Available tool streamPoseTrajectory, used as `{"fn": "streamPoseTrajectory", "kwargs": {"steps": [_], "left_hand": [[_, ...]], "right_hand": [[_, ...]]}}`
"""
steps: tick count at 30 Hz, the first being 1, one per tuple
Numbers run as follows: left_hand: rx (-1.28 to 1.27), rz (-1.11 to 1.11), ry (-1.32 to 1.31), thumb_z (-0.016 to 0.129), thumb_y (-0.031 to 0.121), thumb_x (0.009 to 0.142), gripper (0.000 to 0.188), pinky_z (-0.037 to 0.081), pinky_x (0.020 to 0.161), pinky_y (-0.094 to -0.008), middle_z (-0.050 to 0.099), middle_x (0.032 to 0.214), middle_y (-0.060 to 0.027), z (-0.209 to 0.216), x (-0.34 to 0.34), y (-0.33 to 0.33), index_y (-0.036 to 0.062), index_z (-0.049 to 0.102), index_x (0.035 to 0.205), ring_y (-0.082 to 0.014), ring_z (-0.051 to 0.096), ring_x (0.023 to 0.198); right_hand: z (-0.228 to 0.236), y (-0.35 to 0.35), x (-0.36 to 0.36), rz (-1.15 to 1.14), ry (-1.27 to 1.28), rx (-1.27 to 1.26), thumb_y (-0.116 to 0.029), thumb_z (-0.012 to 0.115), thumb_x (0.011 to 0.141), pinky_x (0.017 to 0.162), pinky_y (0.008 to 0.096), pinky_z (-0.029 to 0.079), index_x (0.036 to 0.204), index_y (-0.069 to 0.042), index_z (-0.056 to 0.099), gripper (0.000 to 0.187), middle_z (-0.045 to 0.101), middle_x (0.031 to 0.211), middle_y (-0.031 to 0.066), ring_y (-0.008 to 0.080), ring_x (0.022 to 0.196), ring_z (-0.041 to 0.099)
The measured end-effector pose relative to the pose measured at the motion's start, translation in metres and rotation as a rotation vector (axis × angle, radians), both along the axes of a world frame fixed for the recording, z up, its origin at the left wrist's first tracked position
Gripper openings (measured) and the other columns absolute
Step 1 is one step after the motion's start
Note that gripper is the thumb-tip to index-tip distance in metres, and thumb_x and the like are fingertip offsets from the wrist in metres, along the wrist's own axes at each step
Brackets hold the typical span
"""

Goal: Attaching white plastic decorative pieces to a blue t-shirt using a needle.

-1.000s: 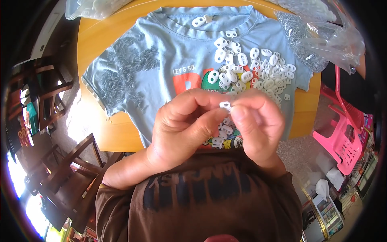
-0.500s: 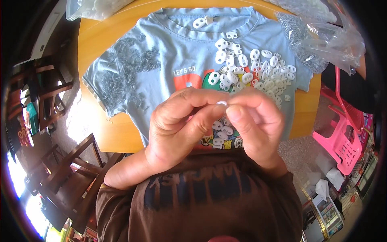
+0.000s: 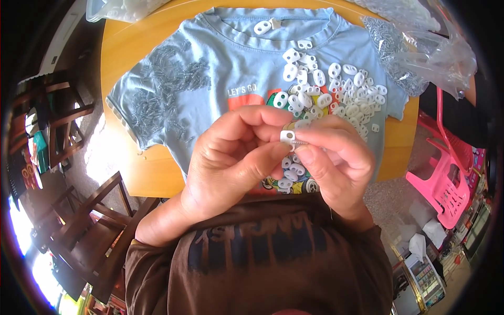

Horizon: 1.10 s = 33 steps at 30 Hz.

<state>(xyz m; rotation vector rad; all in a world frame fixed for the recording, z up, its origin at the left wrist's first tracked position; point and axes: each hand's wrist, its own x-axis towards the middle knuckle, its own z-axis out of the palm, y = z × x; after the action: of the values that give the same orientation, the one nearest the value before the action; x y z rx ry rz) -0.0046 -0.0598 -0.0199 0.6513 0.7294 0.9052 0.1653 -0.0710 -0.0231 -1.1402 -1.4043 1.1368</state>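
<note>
Close together above a light blue T-shirt, my two hands pinch small parts. My left hand has its thumb against a white cord-lock piece with a round hole through it. A tiny metal spring pokes out from between the thumb and forefinger of my right hand, its end beside the white piece. Many more white cord-lock pieces lie heaped on the shirt's right half. Loose metal springs are spread over its left shoulder and sleeve. Some white pieces under my hands are partly hidden.
The shirt lies on a yellow wooden table. Bags of springs and white parts stand at its far right, and a clear container at the far left. Dark wooden chairs are at left; a pink plastic chair is at right.
The white piece has tilted, so its holed face and the spring beside it now show. My fingertips have opened slightly apart, with my left forefinger lifted.
</note>
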Motion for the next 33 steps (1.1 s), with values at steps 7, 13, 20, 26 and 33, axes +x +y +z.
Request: {"fn": "streamPoseTrajectory", "kwargs": {"steps": [7, 13, 20, 26, 33], "left_hand": [[0.113, -0.028, 0.152, 0.056, -0.006, 0.082, 0.021, 0.045, 0.063, -0.0181, 0.057, 0.094, -0.0044, -0.003, -0.002, -0.003, -0.0015, 0.051, 0.103, -0.0058, 0.053, 0.073], [0.151, -0.009, 0.142, 0.057, -0.006, 0.082, 0.022, 0.043, 0.063, -0.0181, 0.057, 0.092, -0.0037, -0.005, -0.001, -0.004, -0.0012, 0.051, 0.102, -0.0054, 0.051, 0.069], [0.273, 0.024, 0.232, 0.059, -0.005, 0.081, 0.016, 0.042, 0.056, -0.0176, 0.058, 0.084, -0.0046, -0.003, -0.001, -0.012, 0.0001, 0.054, 0.096, -0.005, 0.051, 0.064], [0.625, 0.014, 0.459, 0.062, -0.009, 0.076, 0.02, 0.043, 0.061, -0.0211, 0.059, 0.086, -0.0081, -0.011, -0.013, -0.014, -0.0013, 0.058, 0.094, -0.0099, 0.054, 0.07], [0.206, 0.108, 0.194, 0.054, -0.01, 0.081, 0.017, 0.044, 0.054, -0.0179, 0.059, 0.088, -0.007, -0.005, -0.036, -0.026, 0.0009, 0.053, 0.094, -0.0074, 0.055, 0.065]], "right_hand": [[-0.004, -0.001, 0.001, -0.005, 0.035, 0.012, 0.004, 0.066, 0.073, 0.06, 0.0235, 0.045, 0.091, 0.001, 0.063, 0.019, 0.062, 0.079, 0.0081, 0.0131, 0.067, 0.057], [-0.002, 0.0, 0.001, 0.022, 0.064, 0.008, 0.002, 0.066, 0.073, 0.059, 0.024, 0.043, 0.088, 0.002, 0.062, 0.015, 0.06, 0.076, 0.0076, 0.0133, 0.065, 0.055], [0.001, -0.009, -0.008, -0.025, 0.054, -0.025, 0.0, 0.059, 0.081, 0.055, 0.0246, 0.037, 0.081, 0.003, 0.057, 0.003, 0.056, 0.073, 0.0063, 0.0122, 0.062, 0.048], [0.003, -0.014, -0.009, 0.044, 0.039, -0.108, -0.001, 0.059, 0.082, 0.057, 0.0236, 0.037, 0.08, 0.003, 0.057, 0.004, 0.055, 0.074, 0.0054, 0.0109, 0.064, 0.047], [0.009, -0.005, -0.021, 0.274, -0.13, -0.055, -0.006, 0.065, 0.077, 0.06, 0.0268, 0.041, 0.087, 0.0, 0.06, 0.013, 0.057, 0.072, 0.0068, 0.0159, 0.063, 0.053]]}}
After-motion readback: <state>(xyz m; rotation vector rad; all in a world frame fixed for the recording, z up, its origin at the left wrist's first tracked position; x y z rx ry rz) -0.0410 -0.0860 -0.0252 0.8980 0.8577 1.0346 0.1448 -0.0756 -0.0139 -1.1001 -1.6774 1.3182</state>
